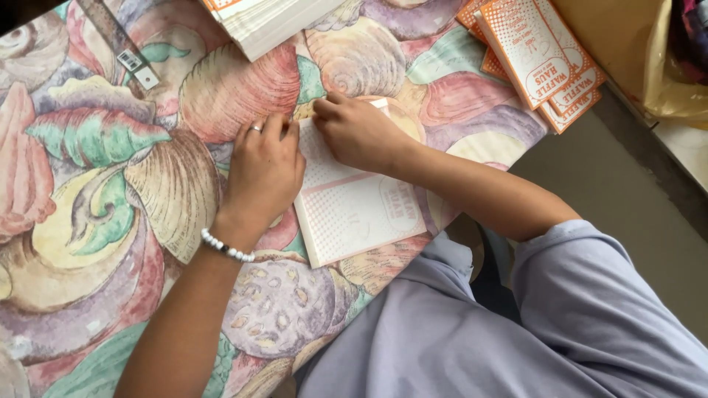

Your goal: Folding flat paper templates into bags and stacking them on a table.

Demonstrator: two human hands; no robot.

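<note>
Obs.: your left hand [262, 169] lies flat, fingers [254, 136] pressed together, on the left edge of a pale paper sheet [354, 203] with a faint dotted print. Your right hand [358, 133] sits at the sheet's upper end, fingers curled and bearing down on the paper near its top corner; from this angle I cannot tell whether they pinch a flap or only press it. There is a ring on the left hand, and a white bead bracelet [227, 247] at that wrist.

Position: the sheet lies on the surface [110, 221], which is covered with a shell-patterned cloth, just in front of your body and close to the near edge. It is tilted, its long side running away from you.

Surroundings: a thick stack of similar sheets [273, 22] lies at the far edge; a few orange-printed paper bags [538, 66] are fanned out at the far right, well apart from your hands; a ruler-like strip [118, 44] lies at the far left.

Judgement on technique: the work looks like a fold or crease at the top of the sheet. Keep the left palm as the anchor so the paper cannot slide on the cloth. Run the right fingertips along the line in one direction, with firm, even pressure. Check that the edges line up before pressing hard, because the soft cloth underneath may let the crease wander.
</note>
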